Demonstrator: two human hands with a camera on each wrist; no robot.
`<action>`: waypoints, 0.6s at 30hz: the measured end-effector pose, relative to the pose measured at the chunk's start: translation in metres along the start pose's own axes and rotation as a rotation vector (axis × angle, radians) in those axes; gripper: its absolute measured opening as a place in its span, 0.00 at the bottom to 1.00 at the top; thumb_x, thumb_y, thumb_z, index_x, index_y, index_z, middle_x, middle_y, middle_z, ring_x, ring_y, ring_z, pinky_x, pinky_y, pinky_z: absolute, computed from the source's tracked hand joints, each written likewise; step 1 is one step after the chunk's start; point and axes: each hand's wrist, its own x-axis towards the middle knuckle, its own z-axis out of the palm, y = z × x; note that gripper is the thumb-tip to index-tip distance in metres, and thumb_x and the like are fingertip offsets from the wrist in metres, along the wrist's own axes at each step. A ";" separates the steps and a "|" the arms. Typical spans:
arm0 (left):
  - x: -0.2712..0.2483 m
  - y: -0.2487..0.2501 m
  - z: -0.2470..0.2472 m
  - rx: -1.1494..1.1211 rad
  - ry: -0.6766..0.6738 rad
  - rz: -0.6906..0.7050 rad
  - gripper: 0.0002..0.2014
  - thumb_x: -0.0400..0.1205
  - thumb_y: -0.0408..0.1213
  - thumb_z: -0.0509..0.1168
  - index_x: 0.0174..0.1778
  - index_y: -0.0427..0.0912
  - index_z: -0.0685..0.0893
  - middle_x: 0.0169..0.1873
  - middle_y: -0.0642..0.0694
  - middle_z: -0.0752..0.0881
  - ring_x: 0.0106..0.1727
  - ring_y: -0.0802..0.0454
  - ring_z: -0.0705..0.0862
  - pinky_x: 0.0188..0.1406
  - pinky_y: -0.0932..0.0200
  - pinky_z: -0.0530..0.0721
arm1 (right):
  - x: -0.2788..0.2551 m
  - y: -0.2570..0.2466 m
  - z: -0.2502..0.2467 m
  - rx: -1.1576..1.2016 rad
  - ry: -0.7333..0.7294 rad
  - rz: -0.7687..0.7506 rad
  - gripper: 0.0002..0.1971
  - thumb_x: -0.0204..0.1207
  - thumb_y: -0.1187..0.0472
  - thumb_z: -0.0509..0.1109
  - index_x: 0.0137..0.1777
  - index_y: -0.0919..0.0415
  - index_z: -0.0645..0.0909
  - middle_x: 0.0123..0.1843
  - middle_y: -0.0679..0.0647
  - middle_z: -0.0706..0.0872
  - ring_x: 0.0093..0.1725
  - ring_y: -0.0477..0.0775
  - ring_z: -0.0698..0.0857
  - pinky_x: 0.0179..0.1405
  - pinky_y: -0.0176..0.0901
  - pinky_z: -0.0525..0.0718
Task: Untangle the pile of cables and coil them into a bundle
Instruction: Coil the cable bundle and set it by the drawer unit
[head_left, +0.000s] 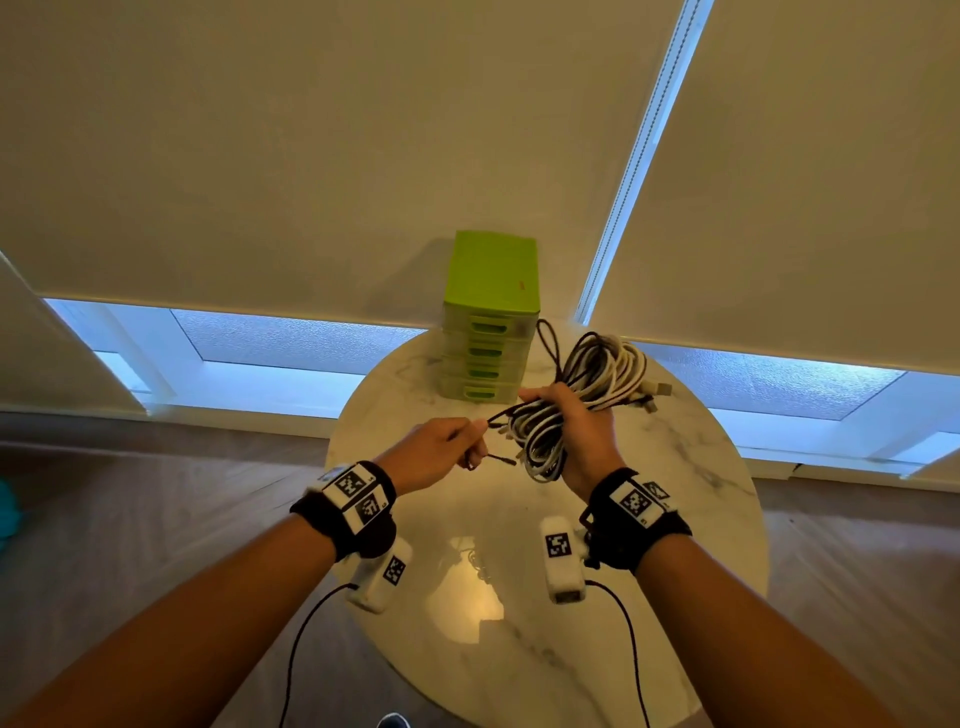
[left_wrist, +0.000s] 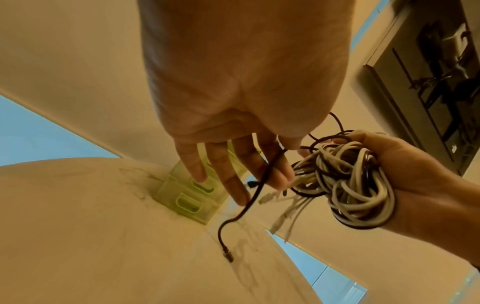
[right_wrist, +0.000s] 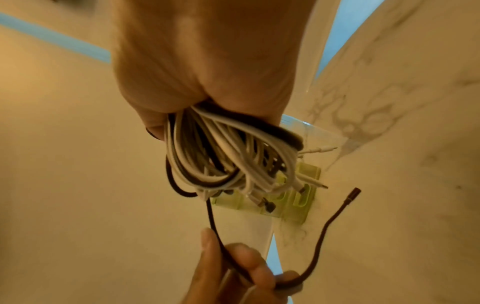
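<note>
A coil of white and black cables (head_left: 597, 371) is held above the round marble table (head_left: 685, 483). My right hand (head_left: 574, 428) grips this coil around its middle, and the loops stick out on both sides of the fist. In the right wrist view the coil (right_wrist: 223, 158) hangs from the fist with several plug ends dangling. One black cable (head_left: 496, 459) leads out of the coil to my left hand (head_left: 470, 436), which pinches it near its free end. The left wrist view shows the black cable (left_wrist: 245, 205) crossing my left fingers (left_wrist: 231, 181), its plug hanging below.
A green plastic drawer unit (head_left: 491, 312) stands at the table's far edge, just behind the hands. Roller blinds cover the windows behind the table. Wood floor surrounds the table, and thin black leads trail from both wrist cameras.
</note>
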 end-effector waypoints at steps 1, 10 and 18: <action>-0.002 -0.002 0.000 -0.001 0.015 -0.016 0.23 0.90 0.57 0.55 0.45 0.44 0.87 0.42 0.44 0.91 0.49 0.45 0.89 0.58 0.54 0.84 | 0.001 -0.002 0.001 0.061 -0.003 0.018 0.07 0.75 0.69 0.71 0.46 0.75 0.85 0.41 0.68 0.82 0.33 0.61 0.82 0.39 0.48 0.81; 0.002 -0.003 -0.020 0.255 0.131 -0.286 0.33 0.75 0.80 0.54 0.49 0.50 0.76 0.41 0.46 0.77 0.44 0.46 0.75 0.49 0.50 0.79 | 0.001 0.003 0.003 0.060 -0.069 0.070 0.08 0.78 0.67 0.70 0.36 0.65 0.83 0.34 0.61 0.86 0.35 0.60 0.88 0.45 0.55 0.89; 0.005 0.007 -0.023 -0.309 0.237 0.000 0.16 0.83 0.32 0.74 0.65 0.37 0.79 0.68 0.40 0.84 0.58 0.47 0.91 0.60 0.56 0.88 | 0.010 0.019 -0.007 -0.326 0.043 0.098 0.21 0.65 0.55 0.79 0.52 0.69 0.84 0.42 0.68 0.89 0.42 0.66 0.90 0.42 0.56 0.92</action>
